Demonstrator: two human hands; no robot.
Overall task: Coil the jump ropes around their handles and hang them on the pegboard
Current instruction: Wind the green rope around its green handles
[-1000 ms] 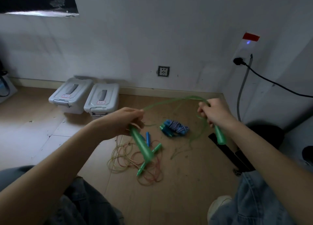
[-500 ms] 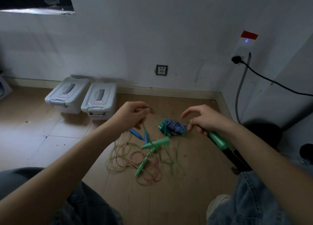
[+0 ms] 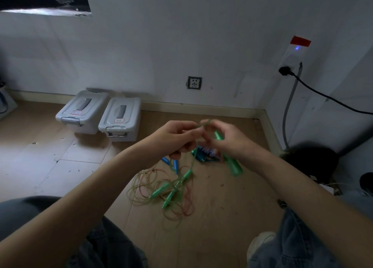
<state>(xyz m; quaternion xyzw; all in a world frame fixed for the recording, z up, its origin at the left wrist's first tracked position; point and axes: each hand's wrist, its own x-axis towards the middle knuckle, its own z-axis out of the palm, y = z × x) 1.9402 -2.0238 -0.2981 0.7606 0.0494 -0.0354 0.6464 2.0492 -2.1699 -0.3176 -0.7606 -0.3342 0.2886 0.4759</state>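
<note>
From the head view, your two hands meet above the floor, fingertips close together. Your right hand (image 3: 228, 140) curls round a green handle (image 3: 232, 163), which slants down and to the right out of your palm, its upper tip showing between your fingers. Your left hand (image 3: 177, 138) pinches the thin green cord (image 3: 192, 163) just beside that tip; the cord drops from your fingers to the heap below. On the wooden floor (image 3: 222, 217) beneath your hands lies a tangle of jump ropes (image 3: 167, 189): green handles crossed over loose yellowish and reddish loops, with two blue handles (image 3: 173, 164) at its far edge. A blue-and-white bundle (image 3: 205, 152) sits just behind, partly hidden by your right hand. Far left, two grey lidded bins (image 3: 101, 114) stand side by side against the white wall (image 3: 181, 35).
</note>
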